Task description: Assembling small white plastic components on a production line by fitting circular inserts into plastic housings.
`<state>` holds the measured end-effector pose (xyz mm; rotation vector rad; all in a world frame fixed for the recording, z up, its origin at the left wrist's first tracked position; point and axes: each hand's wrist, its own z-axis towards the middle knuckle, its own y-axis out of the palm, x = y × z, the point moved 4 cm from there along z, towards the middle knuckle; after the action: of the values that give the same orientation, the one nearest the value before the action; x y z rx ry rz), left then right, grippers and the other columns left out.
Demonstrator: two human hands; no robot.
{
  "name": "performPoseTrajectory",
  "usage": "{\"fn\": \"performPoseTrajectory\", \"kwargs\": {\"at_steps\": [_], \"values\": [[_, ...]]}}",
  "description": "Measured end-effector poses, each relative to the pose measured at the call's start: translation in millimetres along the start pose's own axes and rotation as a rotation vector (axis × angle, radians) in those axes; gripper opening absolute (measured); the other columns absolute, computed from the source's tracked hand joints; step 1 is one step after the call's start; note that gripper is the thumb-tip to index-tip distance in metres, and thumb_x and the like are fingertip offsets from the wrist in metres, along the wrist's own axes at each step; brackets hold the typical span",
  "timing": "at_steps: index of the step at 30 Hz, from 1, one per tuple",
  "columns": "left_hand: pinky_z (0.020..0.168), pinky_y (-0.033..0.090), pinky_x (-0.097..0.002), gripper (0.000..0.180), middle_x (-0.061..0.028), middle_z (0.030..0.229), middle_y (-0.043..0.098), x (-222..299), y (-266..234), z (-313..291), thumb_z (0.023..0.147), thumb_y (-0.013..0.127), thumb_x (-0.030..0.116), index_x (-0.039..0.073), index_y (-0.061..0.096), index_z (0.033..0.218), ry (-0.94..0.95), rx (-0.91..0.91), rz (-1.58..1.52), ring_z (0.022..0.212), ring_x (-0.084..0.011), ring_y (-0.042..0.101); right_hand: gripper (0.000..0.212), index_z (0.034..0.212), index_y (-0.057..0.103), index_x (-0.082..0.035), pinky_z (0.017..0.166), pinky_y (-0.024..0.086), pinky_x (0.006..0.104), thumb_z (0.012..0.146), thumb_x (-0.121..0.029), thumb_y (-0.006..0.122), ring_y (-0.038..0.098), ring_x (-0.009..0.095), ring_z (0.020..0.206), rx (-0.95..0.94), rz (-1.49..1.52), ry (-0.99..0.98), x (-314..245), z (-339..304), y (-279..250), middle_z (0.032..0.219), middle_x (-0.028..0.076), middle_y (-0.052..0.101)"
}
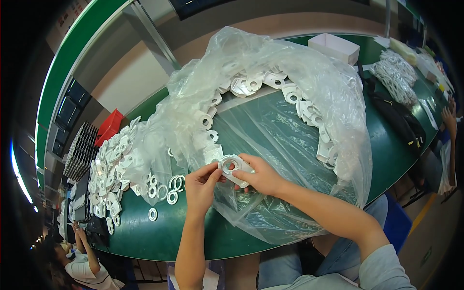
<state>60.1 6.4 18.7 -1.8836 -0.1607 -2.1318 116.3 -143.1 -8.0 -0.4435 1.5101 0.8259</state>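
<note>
Between my two hands is a white plastic part with a round ringed opening, held above the clear plastic bag on the table. My right hand grips its wider body from the right, thumb on top and fingers underneath. At its left rim, my left hand pinches with thumb and fingertips. Just behind the hands lies another white part. Loose white rings are scattered on the green table to the left of my left hand.
A large clear plastic bag spreads over the green table, with similar white parts in an arc inside. A heap of white parts lies left, near a red bin. White box, black bag and bundled cords stand right. Other people sit at both sides.
</note>
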Motion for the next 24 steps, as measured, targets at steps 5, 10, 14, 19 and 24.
{"fn": "performPoseTrajectory", "kwargs": {"at_steps": [5,10,14,19,24], "values": [[0.067,0.053,-0.0266,0.019,-0.0114,0.086,0.067,1,1,-2,0.084,0.06,-0.001,-0.008,0.063,0.101,0.02,-0.018,0.018,0.071,-0.0156,0.063,0.022,0.1,0.055,-0.003,0.047,0.045,0.0213,0.09,-0.022,0.057,0.059,0.009,0.061,0.04,-0.005,-0.025,-2,-2,1,0.083,0.003,0.061],[0.067,0.05,-0.0237,0.023,-0.0079,0.084,0.066,13,-2,-5,0.082,0.062,-0.003,-0.004,0.064,0.104,0.058,-0.078,0.197,0.07,-0.0133,0.062,0.026,0.089,0.06,-0.003,0.048,0.044,0.0214,0.094,-0.026,0.05,0.059,0.007,0.061,0.11,-0.101,-0.007,-8,-3,0,0.072,0.003,0.061],[0.068,0.05,-0.0232,0.022,-0.0074,0.083,0.066,30,2,-7,0.079,0.064,-0.004,-0.002,0.066,0.101,0.22,-0.048,0.155,0.073,-0.0135,0.062,0.028,0.084,0.062,-0.002,0.05,0.044,0.0233,0.093,-0.025,0.051,0.058,0.008,0.059,0.05,-0.238,-0.095,-8,-3,1,0.069,0.003,0.061],[0.067,0.049,-0.0232,0.018,-0.0089,0.082,0.065,31,2,-9,0.076,0.066,-0.005,-0.003,0.067,0.093,0.288,-0.135,0.329,0.072,-0.013,0.061,0.025,0.084,0.065,0.0,0.051,0.043,0.0233,0.091,-0.021,0.054,0.056,0.008,0.057,0.015,-0.242,-0.127,-6,-2,3,0.065,0.002,0.06],[0.065,0.047,-0.023,0.014,-0.0095,0.081,0.065,28,6,-7,0.075,0.066,-0.005,-0.004,0.067,0.089,0.299,-0.1,0.367,0.071,-0.0129,0.061,0.029,0.078,0.064,0.001,0.05,0.042,0.0234,0.091,-0.021,0.053,0.053,0.006,0.054,0.084,-0.319,-0.125,-13,-6,2,0.058,0.002,0.057]]}}
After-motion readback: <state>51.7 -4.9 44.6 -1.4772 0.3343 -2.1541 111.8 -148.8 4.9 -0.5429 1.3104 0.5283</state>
